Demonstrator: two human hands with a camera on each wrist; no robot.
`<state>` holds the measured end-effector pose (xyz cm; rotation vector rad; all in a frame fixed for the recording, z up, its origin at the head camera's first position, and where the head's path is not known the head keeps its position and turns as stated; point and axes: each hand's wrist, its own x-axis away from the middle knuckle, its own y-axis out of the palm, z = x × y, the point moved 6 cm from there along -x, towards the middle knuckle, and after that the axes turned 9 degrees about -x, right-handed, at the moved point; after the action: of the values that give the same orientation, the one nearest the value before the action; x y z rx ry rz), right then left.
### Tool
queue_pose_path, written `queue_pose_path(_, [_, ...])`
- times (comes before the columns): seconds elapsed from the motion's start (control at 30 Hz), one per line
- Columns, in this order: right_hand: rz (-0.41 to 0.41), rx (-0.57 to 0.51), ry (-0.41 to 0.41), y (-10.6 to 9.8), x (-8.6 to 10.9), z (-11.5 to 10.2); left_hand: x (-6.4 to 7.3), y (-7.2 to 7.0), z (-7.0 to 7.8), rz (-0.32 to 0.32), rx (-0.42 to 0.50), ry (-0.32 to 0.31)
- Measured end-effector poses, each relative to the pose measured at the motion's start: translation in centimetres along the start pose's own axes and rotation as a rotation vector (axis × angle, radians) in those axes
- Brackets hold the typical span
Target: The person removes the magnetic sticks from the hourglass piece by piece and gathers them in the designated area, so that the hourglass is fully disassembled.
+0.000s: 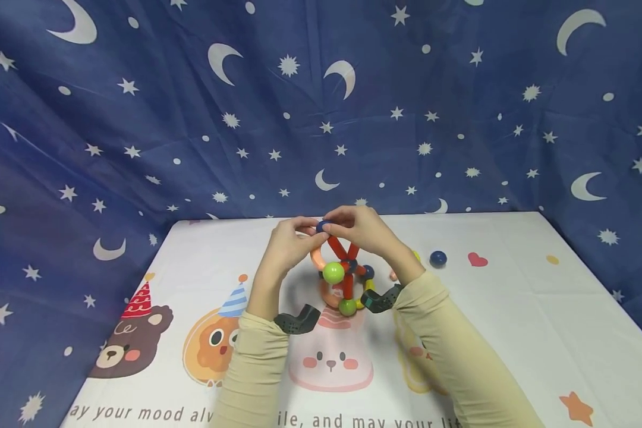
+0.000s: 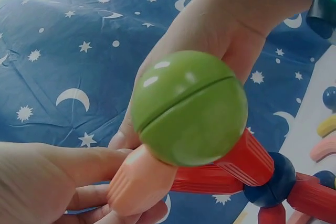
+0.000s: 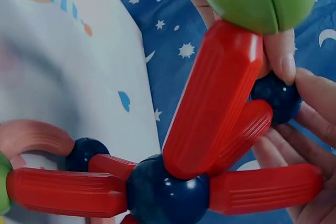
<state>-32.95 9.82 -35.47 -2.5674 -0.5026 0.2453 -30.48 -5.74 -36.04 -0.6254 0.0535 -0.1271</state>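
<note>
A ball-and-rod building toy stands upright at the middle of the table, with red rods (image 1: 348, 286) spreading from a dark blue centre ball (image 3: 168, 190). Light green balls (image 1: 333, 273) and a curved peach rod (image 1: 317, 259) belong to it. At its top, a dark blue ball (image 3: 277, 98) sits at the end of a red rod. My left hand (image 1: 291, 242) pinches this top ball from the left, thumb and fingers close to the peach rod. From the other side, my right hand (image 1: 365, 230) grips the same ball between thumb and fingers. Part of the ball hides behind the fingertips.
A loose dark blue ball (image 1: 438, 258) lies on the table right of the toy. Yellow (image 2: 328, 125) and pink curved rods (image 2: 323, 148) lie near it, partly behind my right forearm in the head view. A blue star-patterned curtain (image 1: 321, 119) hangs behind the table's far edge.
</note>
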Motion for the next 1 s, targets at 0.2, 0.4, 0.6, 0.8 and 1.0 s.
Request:
queue_pose_path(0.2, [-0.012,-0.115,0.038,0.1,0.0,0.7,0.6,0.5,-0.4,-0.064,0.013,-0.048])
queue_pose_path(0.4, [-0.059,-0.113,0.03,0.0,0.0,0.3,1.4,1.3,-0.7,-0.136,0.176,-0.071])
queue_pose_path(0.6, [-0.089,-0.034,0.04,0.2,-0.1,-0.5,1.4,1.4,-0.7,-0.106,0.182,-0.077])
queue_pose_path(0.8, [-0.046,0.019,0.007,0.2,-0.5,-0.9,1.3,1.3,-0.8,-0.075,0.112,-0.1])
queue_pose_path(1.0, [-0.005,-0.012,0.024,0.4,-0.8,-0.2,1.2,1.1,-0.9,-0.048,0.072,-0.117])
